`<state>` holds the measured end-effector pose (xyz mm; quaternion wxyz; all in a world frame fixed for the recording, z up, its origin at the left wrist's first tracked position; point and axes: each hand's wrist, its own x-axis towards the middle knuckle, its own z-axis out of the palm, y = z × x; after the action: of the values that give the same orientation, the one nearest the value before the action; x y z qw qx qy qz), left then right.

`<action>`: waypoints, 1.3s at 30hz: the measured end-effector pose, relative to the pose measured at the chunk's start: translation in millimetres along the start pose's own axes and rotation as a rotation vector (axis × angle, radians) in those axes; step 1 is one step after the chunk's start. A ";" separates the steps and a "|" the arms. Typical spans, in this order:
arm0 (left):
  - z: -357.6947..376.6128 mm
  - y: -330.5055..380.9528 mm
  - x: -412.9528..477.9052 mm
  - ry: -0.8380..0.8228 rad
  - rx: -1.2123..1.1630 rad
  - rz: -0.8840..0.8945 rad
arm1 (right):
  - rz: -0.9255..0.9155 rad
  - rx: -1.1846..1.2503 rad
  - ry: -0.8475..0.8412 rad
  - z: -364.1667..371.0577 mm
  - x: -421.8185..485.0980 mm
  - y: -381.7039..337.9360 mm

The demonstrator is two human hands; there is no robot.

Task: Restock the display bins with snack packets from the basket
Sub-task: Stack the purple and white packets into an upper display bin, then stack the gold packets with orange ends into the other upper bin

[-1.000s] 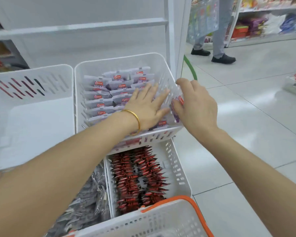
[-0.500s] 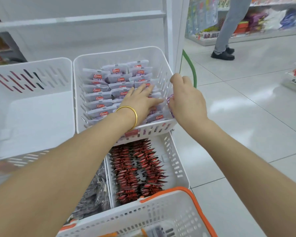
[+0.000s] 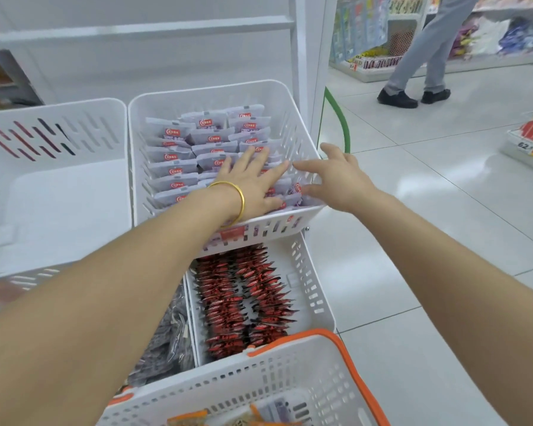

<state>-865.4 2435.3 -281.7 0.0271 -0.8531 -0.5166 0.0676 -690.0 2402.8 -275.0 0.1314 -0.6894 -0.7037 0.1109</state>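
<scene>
Right grip [image 3: 336,179] has just let go. Half a second back its fingers were curled over a packet against the right wall of the upper bin [image 3: 290,124]; now they're straightened out, holding nothing, hovering over that rim. Left grip [image 3: 253,182] hasn't budged: flat, fingers spread, pressing down on the white packets [image 3: 173,155], nothing pinched. I read that as one more packet seated in the right-hand row and being patted level. That end packet [image 3: 294,190] lies at 9 o'clock from the right grip, just beside its fingertips, tucked between the two grips. The bin looks well stocked now, rows running front to back. The rest of the stock is in the basket [image 3: 274,373], down at 6 o'clock in my view and well apart from both grips, with the lower bin [image 3: 311,290] of red packets [image 3: 237,296] in between. I can make out a few packets in the basket's bottom, so I'd expect the next reach to head back there.
</scene>
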 end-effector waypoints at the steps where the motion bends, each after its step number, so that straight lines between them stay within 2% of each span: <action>1: -3.1 -0.4 -0.2 0.004 -0.025 0.000 | 0.013 -0.013 -0.033 -2.0 1.0 -3.6; 4: -19.6 5.9 -18.0 0.150 -0.116 0.008 | 0.002 -0.048 -0.010 -11.5 -13.3 -11.6; 6: -23.2 13.7 -48.9 0.322 -0.226 0.038 | -0.046 0.016 0.167 -9.8 -41.4 -12.0; 9: 0.5 27.9 -120.5 0.593 -0.398 0.136 | -0.106 0.299 0.448 14.1 -100.6 -8.4; 11: 40.6 43.4 -174.5 0.580 -0.440 0.172 | -0.108 0.486 0.506 45.2 -146.3 -10.9; 14: 108.2 67.0 -249.9 0.315 -0.516 0.075 | -0.055 0.649 0.337 104.4 -219.0 -14.4; 17: 167.8 80.2 -305.4 0.003 -0.563 -0.113 | 0.037 0.579 0.060 163.8 -284.1 2.0; 20: 202.9 86.3 -339.4 -0.141 -0.515 -0.174 | 0.151 0.451 -0.115 210.9 -311.2 25.0; 25: 224.7 97.3 -373.0 -0.185 -0.512 -0.180 | 0.090 0.227 -0.333 267.6 -296.0 42.2; 28: 224.9 95.8 -382.0 -0.164 -0.534 -0.197 | 0.166 0.306 -0.435 290.7 -285.6 42.1; 31: 227.0 91.7 -383.3 -0.162 -0.539 -0.235 | 0.210 0.270 -0.452 310.4 -288.6 36.9; 35: 235.1 86.1 -375.3 -0.193 -0.565 -0.277 | 0.127 0.188 -0.436 324.6 -292.1 19.1; 39: 245.0 71.0 -368.9 -0.164 -0.620 -0.273 | -0.008 0.125 -0.524 313.8 -280.4 -3.7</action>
<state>-1006.8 2070.0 -500.2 -0.2660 -0.7355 -0.6224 -0.0283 -795.3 2130.4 -578.0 -0.0124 -0.6251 -0.7080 0.3282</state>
